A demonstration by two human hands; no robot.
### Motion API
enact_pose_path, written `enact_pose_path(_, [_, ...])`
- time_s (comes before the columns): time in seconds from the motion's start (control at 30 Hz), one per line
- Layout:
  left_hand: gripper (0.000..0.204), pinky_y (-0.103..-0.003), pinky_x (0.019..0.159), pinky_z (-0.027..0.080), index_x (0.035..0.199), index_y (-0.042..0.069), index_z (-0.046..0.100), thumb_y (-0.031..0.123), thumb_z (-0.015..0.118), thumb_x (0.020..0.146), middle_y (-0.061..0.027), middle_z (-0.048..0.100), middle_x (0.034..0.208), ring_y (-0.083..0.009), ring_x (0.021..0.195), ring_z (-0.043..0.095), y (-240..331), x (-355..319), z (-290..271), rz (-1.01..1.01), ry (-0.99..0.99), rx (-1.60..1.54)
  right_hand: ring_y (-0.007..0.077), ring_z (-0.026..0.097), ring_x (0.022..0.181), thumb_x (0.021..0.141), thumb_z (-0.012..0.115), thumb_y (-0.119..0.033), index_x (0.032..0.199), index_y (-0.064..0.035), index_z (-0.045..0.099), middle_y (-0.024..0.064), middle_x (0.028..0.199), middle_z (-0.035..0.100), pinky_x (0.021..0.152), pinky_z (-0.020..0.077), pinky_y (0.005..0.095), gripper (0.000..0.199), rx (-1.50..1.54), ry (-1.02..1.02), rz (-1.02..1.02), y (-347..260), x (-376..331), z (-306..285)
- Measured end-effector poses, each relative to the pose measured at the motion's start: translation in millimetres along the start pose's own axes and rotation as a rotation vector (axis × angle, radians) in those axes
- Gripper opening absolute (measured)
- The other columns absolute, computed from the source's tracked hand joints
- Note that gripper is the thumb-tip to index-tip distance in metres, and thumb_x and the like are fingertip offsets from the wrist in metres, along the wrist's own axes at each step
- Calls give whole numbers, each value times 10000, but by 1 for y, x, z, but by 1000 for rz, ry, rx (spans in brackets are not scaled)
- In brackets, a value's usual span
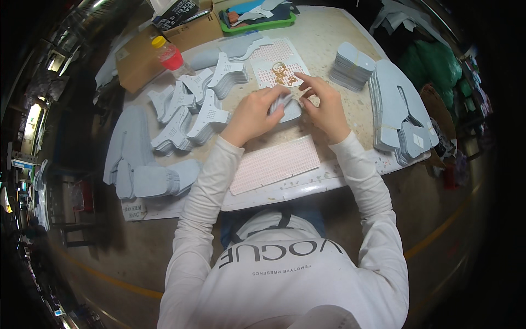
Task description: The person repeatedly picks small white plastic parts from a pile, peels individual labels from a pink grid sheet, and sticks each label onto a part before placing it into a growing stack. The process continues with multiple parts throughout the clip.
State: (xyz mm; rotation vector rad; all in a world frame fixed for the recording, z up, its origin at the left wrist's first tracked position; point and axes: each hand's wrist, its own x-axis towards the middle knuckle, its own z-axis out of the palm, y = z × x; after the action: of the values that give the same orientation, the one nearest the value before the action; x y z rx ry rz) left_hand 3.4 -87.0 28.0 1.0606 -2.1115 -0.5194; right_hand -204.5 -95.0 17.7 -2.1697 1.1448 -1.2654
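Note:
My left hand (253, 117) is closed on a small stack of light grey cut pieces (292, 111) with rounded ends. Its fingers lie over the stack's top and left side, and the upper piece looks blurred. Just right of the stack is my right hand (324, 105), its fingers bent and apart with nothing seen between them. Beyond both hands, a small heap of tan rubber bands (281, 75) lies on a printed sticker sheet (272, 53). A second sticker sheet (276, 164) rests between my forearms, near the table's front edge.
Several stacks of branched grey pieces (211, 116) stand at left, beside long curved stacks (131, 142). Banded stacks (350, 66) and larger grey pieces (390, 109) are at right. A yellow-capped bottle (169, 55), cardboard box (194, 34) and green tray (257, 26) stand farther back.

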Motion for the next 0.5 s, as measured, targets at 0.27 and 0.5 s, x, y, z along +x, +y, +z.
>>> enact_pose_path(0.27, [269, -396, 694, 525, 1081, 114, 635, 185, 710, 832, -119, 656, 859, -309, 778, 655, 0, -5, 6, 84, -2, 236, 347, 679, 862, 727, 650, 121, 1416, -183, 511, 148, 1125, 572, 730, 564, 399, 765, -62, -69, -76, -5, 3, 6])
enact_pose_path(0.5, [353, -413, 701, 528, 1045, 145, 650, 304, 804, 770, -130, 637, 861, -336, 793, 665, -3, -2, 5, -27, -6, 179, 253, 723, 815, 766, 684, 99, 1357, -134, 572, 149, 1134, 580, 729, 574, 333, 645, 243, -82, 70, 1, -3, 4])
